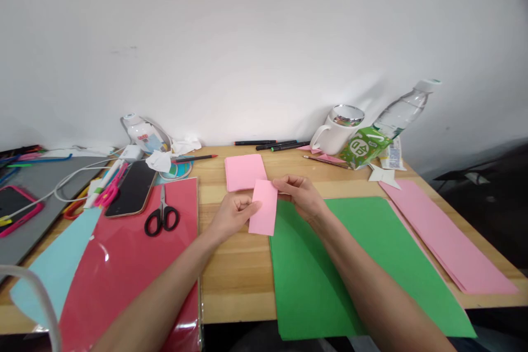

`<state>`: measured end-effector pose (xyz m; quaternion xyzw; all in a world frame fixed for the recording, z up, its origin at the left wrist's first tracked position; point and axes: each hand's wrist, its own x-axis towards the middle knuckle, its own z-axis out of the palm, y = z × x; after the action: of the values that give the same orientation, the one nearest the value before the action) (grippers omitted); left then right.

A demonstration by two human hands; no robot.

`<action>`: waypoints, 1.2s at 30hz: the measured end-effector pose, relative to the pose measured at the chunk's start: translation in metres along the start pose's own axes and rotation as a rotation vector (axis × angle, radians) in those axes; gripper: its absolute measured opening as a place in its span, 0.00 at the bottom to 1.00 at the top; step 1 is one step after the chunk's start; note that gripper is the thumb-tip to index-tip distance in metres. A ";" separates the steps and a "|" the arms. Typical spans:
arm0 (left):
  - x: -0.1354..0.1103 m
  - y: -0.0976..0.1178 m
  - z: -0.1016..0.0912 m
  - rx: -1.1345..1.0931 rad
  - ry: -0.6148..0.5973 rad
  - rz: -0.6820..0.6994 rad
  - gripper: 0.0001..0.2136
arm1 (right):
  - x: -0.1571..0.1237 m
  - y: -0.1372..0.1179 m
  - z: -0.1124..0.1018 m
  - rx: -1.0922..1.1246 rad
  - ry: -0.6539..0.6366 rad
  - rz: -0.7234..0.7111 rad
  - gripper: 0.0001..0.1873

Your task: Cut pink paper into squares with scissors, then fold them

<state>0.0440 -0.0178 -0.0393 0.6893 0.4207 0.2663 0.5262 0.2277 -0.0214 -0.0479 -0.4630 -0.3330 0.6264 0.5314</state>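
A small pink paper rectangle (264, 212) is held upright between both hands over the middle of the table. My left hand (235, 213) pinches its left edge between thumb and fingers. At its top right corner, my right hand (300, 193) grips the paper with thumb and fingertips. Just behind lies a stack of pink paper pieces (246, 170). Green paper sheets (350, 264) lie under my right forearm. To the left, black-handled scissors (162, 214) rest on a red sheet in a clear sleeve (165, 275), which my left forearm crosses.
A phone (132, 188), pink scissors (110, 190), crumpled tissue (160, 161) and a small bottle (144, 135) stand or lie at left. Black pens (284, 146) lie by the wall. A white mug (336, 132), green packet (365, 147) and water bottle (404, 110) are back right, beyond pink strips (449, 242).
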 end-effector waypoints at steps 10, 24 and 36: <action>0.000 -0.003 -0.001 -0.033 0.057 0.008 0.21 | -0.004 0.002 0.007 -0.100 -0.105 0.002 0.17; -0.001 -0.004 0.001 -0.063 0.186 0.002 0.18 | -0.003 0.008 0.007 -0.144 -0.177 0.059 0.18; -0.003 0.007 0.003 -0.016 0.316 0.064 0.20 | -0.001 0.009 -0.001 -0.291 -0.275 0.106 0.19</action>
<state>0.0470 -0.0224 -0.0337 0.6478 0.4737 0.3914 0.4504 0.2254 -0.0246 -0.0563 -0.4619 -0.4647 0.6558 0.3748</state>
